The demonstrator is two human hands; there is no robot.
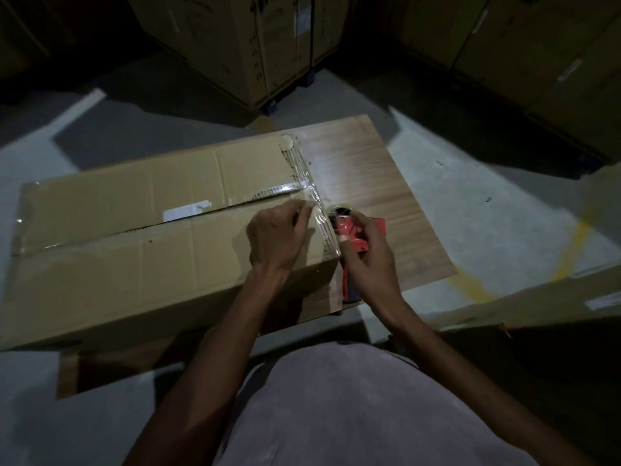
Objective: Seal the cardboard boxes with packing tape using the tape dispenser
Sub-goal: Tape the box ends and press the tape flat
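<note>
A long cardboard box (134,230) lies on a wooden table (369,176), its flaps closed. Clear packing tape (295,186) shines along the centre seam and down the right end edge. My left hand (279,237) rests on the box top near the right end, fingers pressing the tape at the edge. Just off that end my right hand (368,260) grips the red tape dispenser (353,233), held against the box's right face, with the tape roll (339,210) showing above it.
Stacks of large cardboard boxes (242,38) stand at the back, on the grey floor beyond the table. Another cardboard edge (524,307) runs along the right, close to my body. A yellow floor line (571,250) marks the right side.
</note>
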